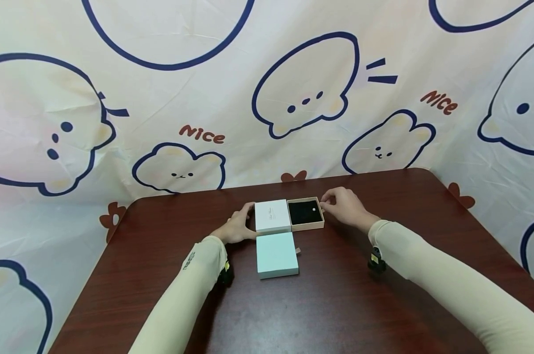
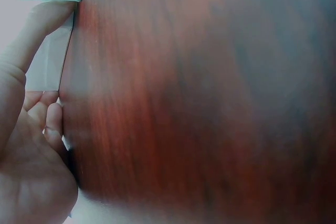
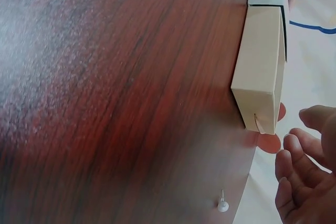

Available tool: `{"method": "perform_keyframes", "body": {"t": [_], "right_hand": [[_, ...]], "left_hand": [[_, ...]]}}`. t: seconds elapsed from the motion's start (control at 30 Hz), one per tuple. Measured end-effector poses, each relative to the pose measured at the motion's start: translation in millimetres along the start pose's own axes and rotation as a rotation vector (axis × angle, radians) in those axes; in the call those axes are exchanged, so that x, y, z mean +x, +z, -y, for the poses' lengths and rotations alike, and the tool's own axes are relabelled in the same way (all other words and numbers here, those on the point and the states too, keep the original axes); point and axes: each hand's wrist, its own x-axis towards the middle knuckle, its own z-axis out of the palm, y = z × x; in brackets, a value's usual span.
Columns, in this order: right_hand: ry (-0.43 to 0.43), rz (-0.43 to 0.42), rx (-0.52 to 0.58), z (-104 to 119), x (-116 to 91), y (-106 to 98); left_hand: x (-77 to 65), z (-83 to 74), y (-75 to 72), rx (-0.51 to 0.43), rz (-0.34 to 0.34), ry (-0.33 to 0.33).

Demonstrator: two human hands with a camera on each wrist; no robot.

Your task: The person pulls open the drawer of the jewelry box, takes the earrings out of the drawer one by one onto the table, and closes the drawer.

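Nearest on the dark wood table lies a pale mint box, just in front of a white sleeve; it seems best left where it is, though it crowds the thumb at that join. The left hand grips the sleeve from its left side, thumb along the near edge and fingers round the far one, which looks like the right way to brace it: firm enough to stop it skating, light enough not to squeeze the card walls onto what slides inside. The tan drawer projects from the sleeve's right side, showing a black pad with one small pearl near its right end (easy to knock, so fingertips should keep clear of it). At the drawer's outer end the right wrist view shows a thin ribbon pull and, on the wood past that end, a pearl-headed stud. The right hand is close by the end, fingers loosely bent, thumb apart, nothing visible between them. Any sliding should follow the sleeve's line, level and slow, with the palm kept off the stud. Behind everything hangs a cartoon-printed backdrop.
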Motion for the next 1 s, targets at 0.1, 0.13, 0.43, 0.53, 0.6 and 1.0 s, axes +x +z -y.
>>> {"method": "perform_keyframes", "body": {"t": [0.1,0.13,0.43,0.53,0.6,1.0], "right_hand": [[-0.002,0.008,0.002,1,1,1],[-0.004,0.011,0.002,1,1,2],[-0.006,0.027,-0.021,5,2,8],[-0.009,0.040,-0.034,4,2,10],[-0.010,0.045,-0.043,4,3,12],[-0.004,0.030,-0.089,5,7,15]], "left_hand": [[0.1,0.1,-0.3,0.004,0.000,-0.004],[0.0,0.0,-0.5,0.004,0.000,-0.006],[-1.0,-2.5,-0.8,0.010,0.005,-0.006],[-1.3,-2.8,-0.8,0.003,0.007,-0.005],[-1.5,-2.6,-1.0,-0.002,0.010,-0.005],[-1.3,-2.8,-1.1,0.004,0.012,-0.002]]}}
